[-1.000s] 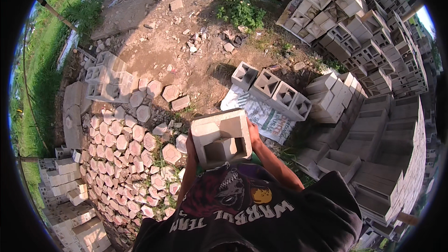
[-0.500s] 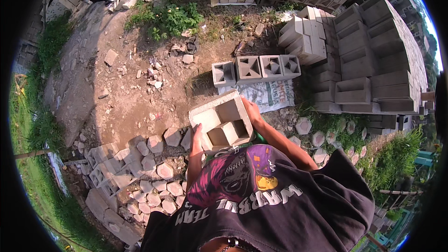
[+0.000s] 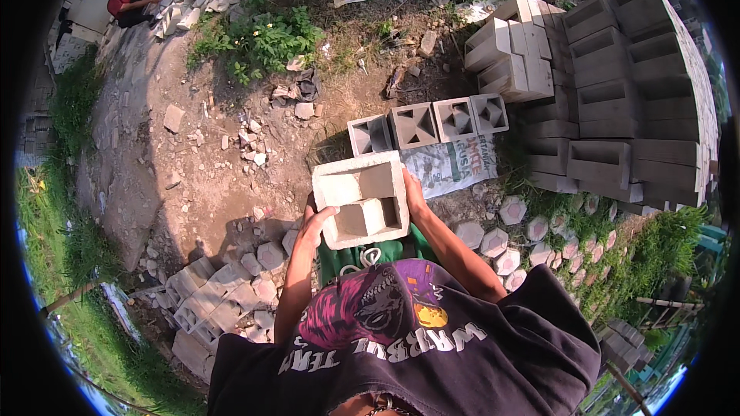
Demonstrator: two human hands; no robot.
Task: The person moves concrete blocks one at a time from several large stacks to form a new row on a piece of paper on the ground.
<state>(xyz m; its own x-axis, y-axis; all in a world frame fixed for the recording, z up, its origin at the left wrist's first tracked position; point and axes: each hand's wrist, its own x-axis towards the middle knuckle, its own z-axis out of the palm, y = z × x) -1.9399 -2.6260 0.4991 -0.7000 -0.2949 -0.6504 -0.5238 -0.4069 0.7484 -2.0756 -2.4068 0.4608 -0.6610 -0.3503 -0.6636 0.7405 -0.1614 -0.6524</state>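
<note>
A square, pale concrete block (image 3: 361, 242) with a hollow, angled inside is held up in front of my waist. My left hand (image 3: 316, 225) grips its left side, thumb over the rim. On the opposite side, my right hand (image 3: 412, 189) wraps round the wall, its fingers partly hidden. Just beyond the held block, several similar hollow blocks (image 3: 415, 125) stand in a row. A printed white sack (image 3: 451, 166) lies on the ground along the near side of that row.
Tall stacks of grey concrete blocks (image 3: 605, 108) rise at the right. Hexagonal pavers (image 3: 493, 242) lie around my feet, and more blocks (image 3: 208, 293) sit at the lower left. Rubble (image 3: 250, 142) and a leafy plant (image 3: 270, 42) are ahead. A seated person (image 3: 132, 0) is at the far left.
The block has turned slightly and now sits squarer to my body, still between both hands. My left hand's thumb shows more plainly on the rim. The whole view has shifted a little.
</note>
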